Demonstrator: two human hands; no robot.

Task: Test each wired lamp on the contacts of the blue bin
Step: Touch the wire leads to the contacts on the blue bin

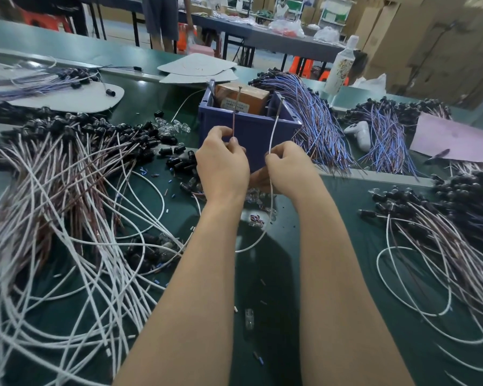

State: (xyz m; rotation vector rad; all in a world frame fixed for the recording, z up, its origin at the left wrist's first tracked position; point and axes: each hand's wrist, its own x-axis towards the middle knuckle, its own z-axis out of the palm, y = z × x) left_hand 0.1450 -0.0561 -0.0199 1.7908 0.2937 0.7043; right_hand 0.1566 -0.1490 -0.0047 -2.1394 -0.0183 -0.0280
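Holding one lead in each hand is the core of this step: the left hand [222, 165] pinches a thin brown lead [234, 118] between thumb and fingertips, and the right hand [287, 168] pinches a white lead [273, 129] the same way. Both leads rise to the top of the blue bin [250, 128], which stands on the green table [374, 274] just beyond the knuckles. The brown tip reaches up over the box [243, 97] inside the bin, and the white tip meets the near right rim. The contacts themselves are too small to make out, and the lamp body is hidden behind the hands, so whether it lights cannot be told. To do this well, I judge that each bare tip should land squarely on its own contact and be held there without trembling, with the two tips well apart so they never bridge. A grip close to the tips would stiffen these springy wires. Tilting the hands open enough to watch the bulb would help, as would sorting the result away from the heap of wired lamps [67, 168] at the left.
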